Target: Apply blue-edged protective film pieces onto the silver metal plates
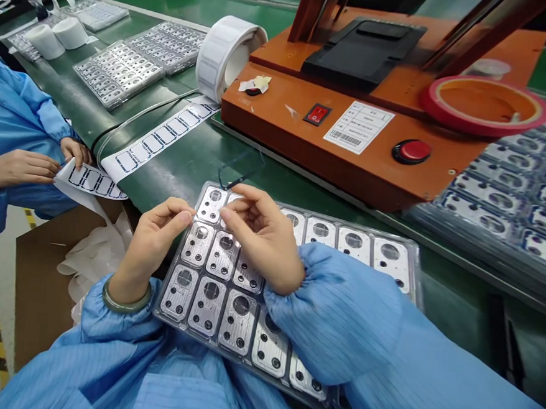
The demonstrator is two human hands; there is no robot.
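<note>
My right hand (264, 238) is closed in a pinch above the upper left of a clear plastic tray (414, 255). A thin dark loop (240, 180) sticks up from its fingertips, much like the outlines on the sticker strip. Close by, my left hand (158, 237) pinches thumb against forefinger at the tray's left edge; what lies between them is too small to make out. Rows of silvery metal plates (237, 321), each with a large round hole and smaller dark holes, fill the tray, which rests over my lap against the bench. My right forearm hides several plates.
An orange machine (269, 120) with a red button stands behind the tray, with red tape (484, 129) on it. A sticker roll (211, 60) feeds a strip (160, 137) leftward to a co-worker's hands (20, 168). Stacked plate trays (484, 188) lie right; a carton (37, 294) stands lower left.
</note>
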